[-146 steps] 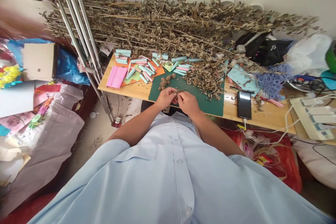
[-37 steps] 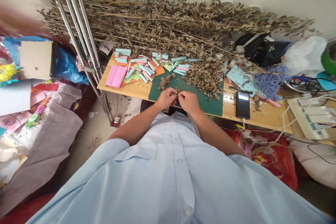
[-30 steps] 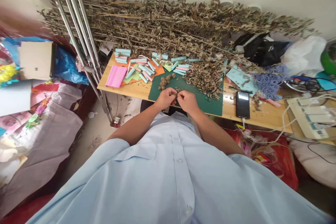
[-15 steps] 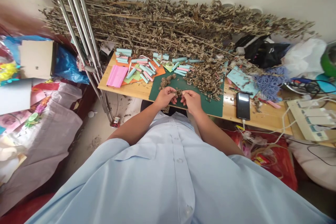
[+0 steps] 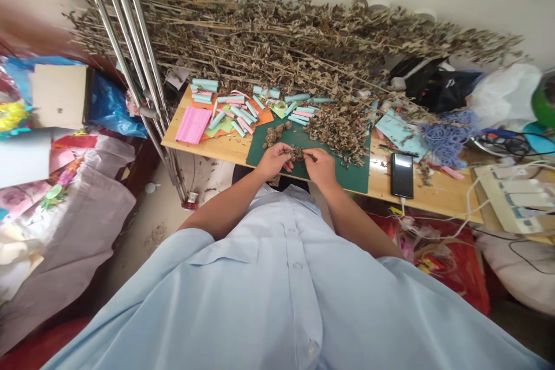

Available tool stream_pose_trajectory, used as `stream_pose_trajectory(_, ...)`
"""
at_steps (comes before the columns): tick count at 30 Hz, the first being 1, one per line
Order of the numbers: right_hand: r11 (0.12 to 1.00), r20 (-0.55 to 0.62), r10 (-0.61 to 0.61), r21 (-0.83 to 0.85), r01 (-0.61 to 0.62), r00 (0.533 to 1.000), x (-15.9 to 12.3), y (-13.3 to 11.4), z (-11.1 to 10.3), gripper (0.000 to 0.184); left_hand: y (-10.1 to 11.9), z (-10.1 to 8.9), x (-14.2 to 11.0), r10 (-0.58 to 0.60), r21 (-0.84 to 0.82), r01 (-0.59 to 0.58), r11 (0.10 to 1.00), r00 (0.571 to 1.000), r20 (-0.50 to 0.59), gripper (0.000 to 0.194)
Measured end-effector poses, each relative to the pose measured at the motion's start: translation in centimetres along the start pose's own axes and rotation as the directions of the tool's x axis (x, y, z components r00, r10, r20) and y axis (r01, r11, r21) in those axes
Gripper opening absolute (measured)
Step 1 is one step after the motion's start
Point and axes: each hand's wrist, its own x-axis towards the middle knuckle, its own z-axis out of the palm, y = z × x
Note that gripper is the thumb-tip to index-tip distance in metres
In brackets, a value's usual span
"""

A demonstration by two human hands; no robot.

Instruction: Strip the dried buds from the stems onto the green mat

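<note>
Between my hands is a small clump of dried leaves (image 5: 296,154), held above the near edge of the green cutting mat (image 5: 347,179). My left hand (image 5: 274,162) is closed around the clump's left side. The fingertips of my right hand (image 5: 319,165) pinch its right end. Just beyond my left hand, small balled clumps of dried leaf (image 5: 274,134) lie on the mat. Farther right on the mat spreads a loose heap of crumpled dried leaves (image 5: 340,133).
Long dried plant stems (image 5: 269,40) stretch across the table's back. Rolled paper tubes (image 5: 238,113) and a pink paper stack (image 5: 193,125) lie left of the mat. To the right are a phone (image 5: 402,176), blue yarn (image 5: 451,136) and a power strip (image 5: 511,196). Metal crutches (image 5: 130,40) lean at left.
My right hand has shifted slightly to the right, and more of the leaf clump shows between the hands. My left hand stays in place.
</note>
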Motion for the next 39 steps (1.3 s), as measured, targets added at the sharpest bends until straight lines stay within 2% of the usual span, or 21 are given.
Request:
stream_pose_trajectory(3,0.998,-0.023,-0.016,0.066,0.018,1.000,-0.2,-0.7,-0.1,0.020,0.0,0.0,0.0,0.015,-0.004,-0.015,1.000,1.000,0.009,0.020)
stream_pose_trajectory(7,0.988,0.106,-0.091,0.133,0.076,0.990,-0.6,-1.5,0.2,0.022,0.7,0.2,-0.4,-0.008,0.005,0.008,1.000,1.000,0.020,0.020)
stream_pose_trajectory(15,0.990,0.182,-0.142,0.012,0.142,0.973,-0.6,-1.8,0.3,0.021,1.5,0.3,-0.7,-0.068,0.006,0.068,0.998,0.996,0.061,0.019)
stream_pose_trajectory(19,0.979,0.226,-0.146,-0.106,0.173,0.963,-0.5,-2.1,0.0,0.023,1.3,0.3,-0.7,-0.085,0.042,0.082,0.996,0.994,0.072,0.017)
stream_pose_trajectory(23,0.972,0.220,-0.121,-0.170,0.160,0.968,-0.5,-2.3,0.1,0.024,0.6,0.1,-0.5,-0.032,0.129,0.017,0.992,0.993,0.114,0.021)
stream_pose_trajectory(26,0.980,0.220,-0.102,-0.145,0.136,0.970,-0.4,-2.2,0.1,0.024,0.2,0.0,-0.5,0.009,0.176,-0.029,0.984,0.994,0.111,0.022)
stream_pose_trajectory(31,0.992,0.281,-0.068,-0.085,0.096,0.957,0.0,-2.0,-0.3,0.025,0.2,0.3,-1.1,0.022,0.243,-0.040,0.969,0.997,0.075,0.016)
stream_pose_trajectory(34,0.988,0.299,-0.085,-0.099,0.119,0.950,0.1,-2.1,-0.5,0.024,0.5,0.5,-1.4,0.028,0.295,-0.045,0.954,0.998,0.060,0.014)
stream_pose_trajectory(39,0.982,0.232,-0.088,-0.144,0.124,0.969,-0.1,-2.5,-0.1,0.019,0.9,0.5,-1.4,0.020,0.291,-0.030,0.956,0.999,0.037,0.014)
